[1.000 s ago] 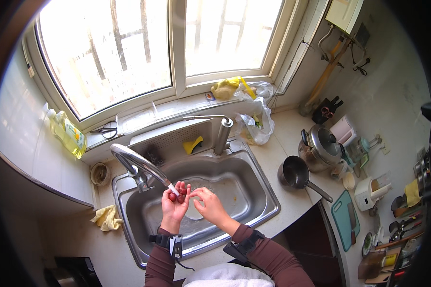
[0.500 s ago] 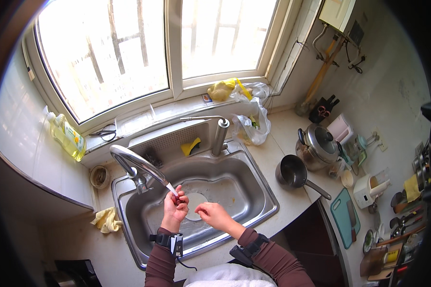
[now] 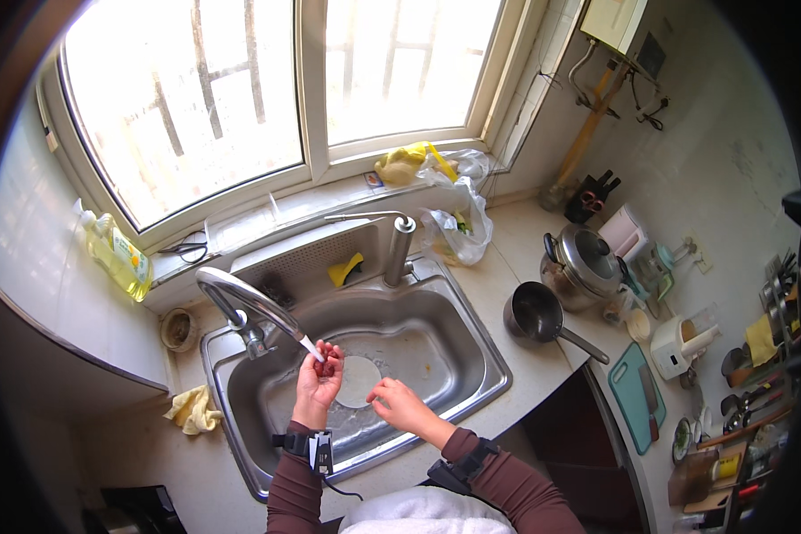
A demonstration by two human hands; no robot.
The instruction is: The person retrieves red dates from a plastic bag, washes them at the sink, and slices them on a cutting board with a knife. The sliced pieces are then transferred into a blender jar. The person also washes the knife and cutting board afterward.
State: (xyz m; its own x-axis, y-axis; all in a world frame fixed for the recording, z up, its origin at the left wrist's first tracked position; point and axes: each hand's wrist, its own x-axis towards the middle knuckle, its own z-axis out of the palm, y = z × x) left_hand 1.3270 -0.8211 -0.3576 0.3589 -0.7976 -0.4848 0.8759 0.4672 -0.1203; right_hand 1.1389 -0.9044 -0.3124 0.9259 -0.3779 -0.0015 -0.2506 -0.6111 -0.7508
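My left hand (image 3: 311,392) is palm up under the spout of the curved chrome faucet (image 3: 260,301). Its cupped fingers hold small dark red pieces, perhaps fruit (image 3: 328,363), too small to name surely. White water (image 3: 311,348) runs from the spout onto them. To the right, my right hand (image 3: 407,409) hovers over the steel sink (image 3: 458,356), its fingers loosely bent and slightly apart with nothing visible in them. Below and between both hands lies a pale round disc (image 3: 361,383) on the wet sink bottom.
Right of the sink stand a dark saucepan (image 3: 534,313) and a lidded steel pot (image 3: 582,267). A teal cutting board with a knife (image 3: 632,396) lies farther right. A yellow cloth (image 3: 193,410) is left; a plastic bag (image 3: 458,227) sits behind.
My left palm has opened a little, so more of the red pieces show. My right fingers have loosened from a closer curl. The whole view has shifted slightly.
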